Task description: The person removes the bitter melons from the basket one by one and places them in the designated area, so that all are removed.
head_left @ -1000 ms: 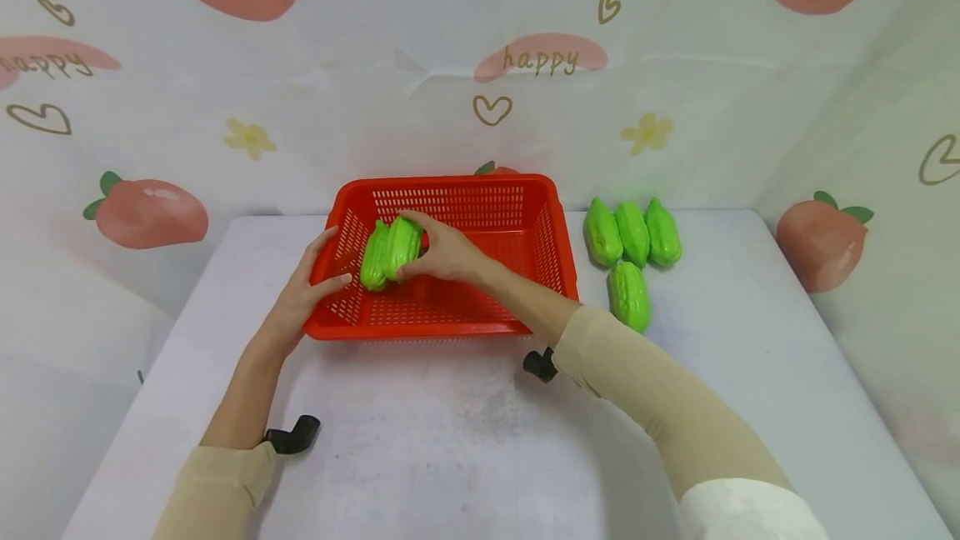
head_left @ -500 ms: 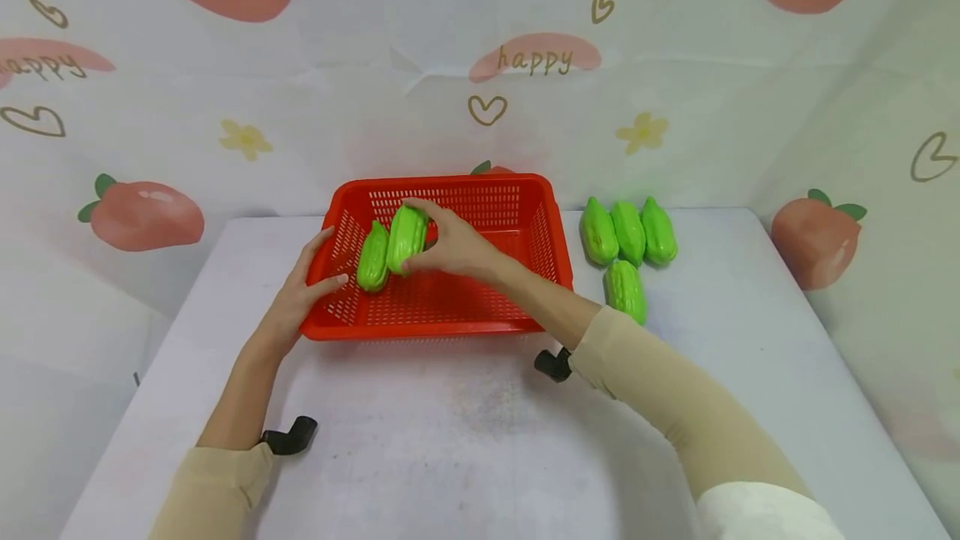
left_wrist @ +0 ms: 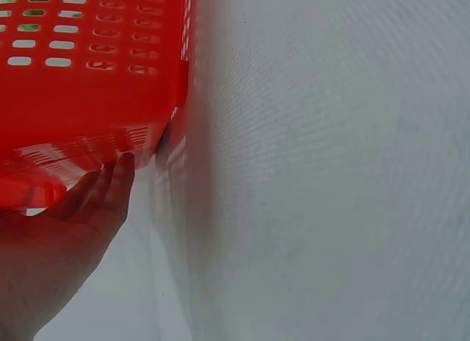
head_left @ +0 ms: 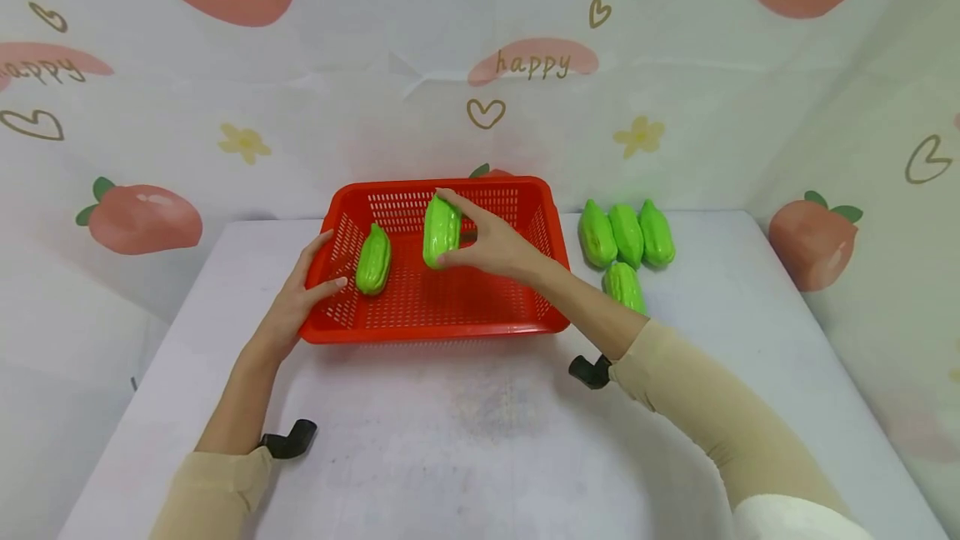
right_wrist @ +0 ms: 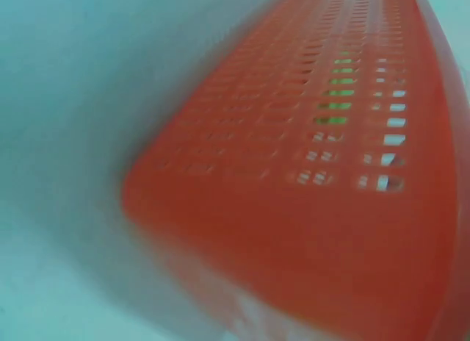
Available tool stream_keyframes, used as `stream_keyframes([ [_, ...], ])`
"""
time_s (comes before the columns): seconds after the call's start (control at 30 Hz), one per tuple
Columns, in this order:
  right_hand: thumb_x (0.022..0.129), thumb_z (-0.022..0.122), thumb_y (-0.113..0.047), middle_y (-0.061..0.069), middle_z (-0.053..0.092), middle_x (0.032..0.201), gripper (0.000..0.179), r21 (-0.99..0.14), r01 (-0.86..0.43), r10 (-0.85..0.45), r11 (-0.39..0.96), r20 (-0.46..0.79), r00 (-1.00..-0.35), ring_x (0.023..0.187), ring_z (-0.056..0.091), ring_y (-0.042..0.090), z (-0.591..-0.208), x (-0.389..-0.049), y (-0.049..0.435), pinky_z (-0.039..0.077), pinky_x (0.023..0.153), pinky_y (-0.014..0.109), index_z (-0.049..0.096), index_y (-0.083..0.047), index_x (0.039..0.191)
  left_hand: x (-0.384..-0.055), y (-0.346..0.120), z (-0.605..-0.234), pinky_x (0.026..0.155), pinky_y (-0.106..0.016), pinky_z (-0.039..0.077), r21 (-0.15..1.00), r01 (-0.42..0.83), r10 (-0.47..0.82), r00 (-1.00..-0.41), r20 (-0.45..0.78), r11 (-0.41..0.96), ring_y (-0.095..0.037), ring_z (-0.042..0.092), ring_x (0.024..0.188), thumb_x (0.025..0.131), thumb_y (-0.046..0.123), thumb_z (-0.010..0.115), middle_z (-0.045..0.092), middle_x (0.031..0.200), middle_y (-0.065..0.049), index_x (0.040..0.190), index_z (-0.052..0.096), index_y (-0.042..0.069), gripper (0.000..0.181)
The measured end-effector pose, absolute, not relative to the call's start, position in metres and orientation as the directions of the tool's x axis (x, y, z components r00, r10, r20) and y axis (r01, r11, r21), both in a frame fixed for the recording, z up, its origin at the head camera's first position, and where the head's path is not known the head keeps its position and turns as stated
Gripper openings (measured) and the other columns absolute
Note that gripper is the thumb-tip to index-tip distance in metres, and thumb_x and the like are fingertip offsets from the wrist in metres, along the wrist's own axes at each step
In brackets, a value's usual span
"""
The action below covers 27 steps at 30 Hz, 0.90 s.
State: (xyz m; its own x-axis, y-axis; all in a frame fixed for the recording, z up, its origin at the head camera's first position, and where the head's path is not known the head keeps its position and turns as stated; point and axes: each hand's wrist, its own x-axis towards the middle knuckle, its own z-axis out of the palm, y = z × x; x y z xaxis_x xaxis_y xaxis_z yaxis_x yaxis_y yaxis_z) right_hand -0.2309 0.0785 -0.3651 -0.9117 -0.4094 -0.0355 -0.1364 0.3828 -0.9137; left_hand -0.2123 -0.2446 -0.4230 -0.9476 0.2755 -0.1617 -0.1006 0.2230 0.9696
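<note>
In the head view my right hand (head_left: 491, 248) holds a glossy, ridged green gourd (head_left: 441, 233) between thumb and fingers, over the middle of the red basket (head_left: 435, 330). A second green gourd (head_left: 373, 261) lies inside against the basket's left part. My left hand (head_left: 296, 302) holds the basket's left side, thumb over the rim. In the left wrist view the fingers of my left hand (left_wrist: 81, 223) lie along the outside of the basket (left_wrist: 81, 98). The right wrist view shows only the slotted outer wall of the basket (right_wrist: 294, 223), blurred; the right hand is out of that view.
Right of the basket, three green gourds (head_left: 627, 233) lie side by side, with another gourd (head_left: 624, 288) in front, partly hidden by my right forearm. A white table (head_left: 450, 440) bears everything. A printed cloth backdrop (head_left: 337, 65) rises behind the basket.
My right hand has lifted the gourd away from its neighbour in the basket and carried it to the right. The left hand stays at the basket's left side.
</note>
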Motion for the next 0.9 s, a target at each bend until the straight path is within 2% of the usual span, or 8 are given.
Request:
stream_keyframes([
  [0.4, 0.086, 0.074, -0.028, 0.0, 0.045, 0.138, 0.082, -0.908, -0.141, -0.384, 0.394, -0.023, -0.923, 0.116, 0.052, 0.024, -0.365, -0.22, 0.108, 0.051, 0.089, 0.04, 0.029, -0.043, 0.153, -0.211, -0.246, -0.423, 0.084, -0.03, 0.056, 0.969, -0.097, 0.27, -0.95, -0.158, 0.227, -0.03, 0.047, 0.122, 0.101, 0.032, 0.054, 0.025, 0.154, -0.011, 0.157, 0.014, 0.043, 0.069],
  [0.63, 0.087, 0.074, -0.024, 0.0, 0.043, 0.14, 0.081, -0.923, -0.152, -0.379, 0.353, 0.007, -0.925, 0.116, 0.052, 0.027, -0.366, -0.217, 0.126, 0.051, 0.089, 0.042, 0.031, -0.043, 0.152, -0.211, -0.246, -0.422, 0.084, -0.031, 0.056, 0.971, -0.104, 0.267, -0.95, -0.161, 0.217, -0.03, 0.047, 0.121, 0.102, 0.032, 0.053, 0.024, 0.155, -0.011, 0.157, 0.014, 0.043, 0.069],
  [0.9, 0.09, 0.072, -0.025, -0.004, 0.033, 0.152, 0.08, -0.911, -0.166, -0.39, 0.378, 0.006, -0.921, 0.119, 0.054, 0.029, -0.367, -0.211, 0.148, 0.05, 0.093, 0.046, 0.028, -0.046, 0.153, -0.21, -0.243, -0.421, 0.085, -0.03, 0.056, 0.971, -0.108, 0.265, -0.95, -0.163, 0.211, -0.029, 0.045, 0.122, 0.102, 0.029, 0.053, 0.024, 0.155, -0.011, 0.157, 0.014, 0.043, 0.068],
])
